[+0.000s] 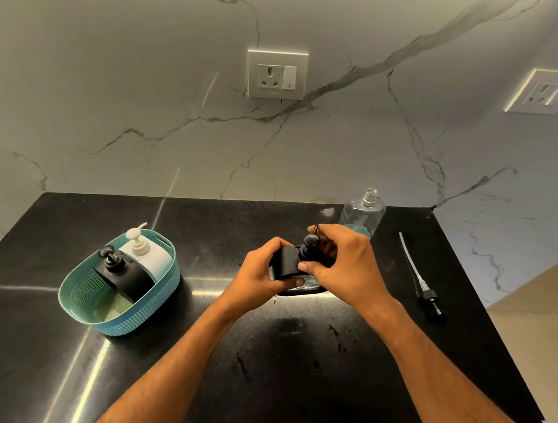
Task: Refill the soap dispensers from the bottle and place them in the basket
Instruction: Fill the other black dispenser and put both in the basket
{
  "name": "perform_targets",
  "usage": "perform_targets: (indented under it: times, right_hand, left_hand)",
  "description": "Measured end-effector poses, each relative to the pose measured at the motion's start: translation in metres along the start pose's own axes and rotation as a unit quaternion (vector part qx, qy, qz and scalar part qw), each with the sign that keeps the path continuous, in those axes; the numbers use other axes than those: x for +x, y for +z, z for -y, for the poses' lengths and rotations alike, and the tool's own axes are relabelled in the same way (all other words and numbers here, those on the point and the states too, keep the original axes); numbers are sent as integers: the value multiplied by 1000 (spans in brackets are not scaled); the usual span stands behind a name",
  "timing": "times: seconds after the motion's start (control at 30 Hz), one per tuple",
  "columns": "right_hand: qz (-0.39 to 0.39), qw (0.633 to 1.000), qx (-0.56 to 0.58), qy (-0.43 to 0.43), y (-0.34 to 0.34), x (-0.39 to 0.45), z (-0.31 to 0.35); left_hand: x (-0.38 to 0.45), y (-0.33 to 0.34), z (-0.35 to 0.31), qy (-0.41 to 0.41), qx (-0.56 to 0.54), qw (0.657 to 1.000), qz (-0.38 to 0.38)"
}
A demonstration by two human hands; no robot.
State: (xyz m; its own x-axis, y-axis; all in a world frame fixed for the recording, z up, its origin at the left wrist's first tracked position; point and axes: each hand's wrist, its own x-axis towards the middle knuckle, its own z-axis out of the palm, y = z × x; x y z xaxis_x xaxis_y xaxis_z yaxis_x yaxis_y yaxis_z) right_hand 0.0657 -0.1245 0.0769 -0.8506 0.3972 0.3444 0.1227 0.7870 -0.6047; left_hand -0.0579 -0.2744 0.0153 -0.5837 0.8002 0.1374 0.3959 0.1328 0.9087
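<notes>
Black dispenser (284, 260), frame centre: my left hand (260, 275) grips its body, right hand (339, 260) pinches the pump (309, 242). Cross-threading could leak soap.

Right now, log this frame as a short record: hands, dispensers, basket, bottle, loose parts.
left hand: grips the black dispenser body
right hand: fingers round the pump top
basket: teal, holds a black dispenser and a white dispenser, both upright
refill bottle: clear, uncapped, behind the right hand, a little blue liquid at the bottom
loose pump tube: lying on the counter, right side
</notes>
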Motion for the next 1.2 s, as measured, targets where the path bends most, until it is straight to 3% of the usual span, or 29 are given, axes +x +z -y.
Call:
perform_targets:
  times: [0.93, 1.2]
  right_hand:
    - [15, 1000, -4, 1, -6, -2, 0]
    - [-38, 999, 10, 27, 1, -3, 2]
  left_hand:
    - [-3, 5, 0, 12, -13, 1000, 9]
    - [-2, 5, -1, 11, -12, 1000, 10]
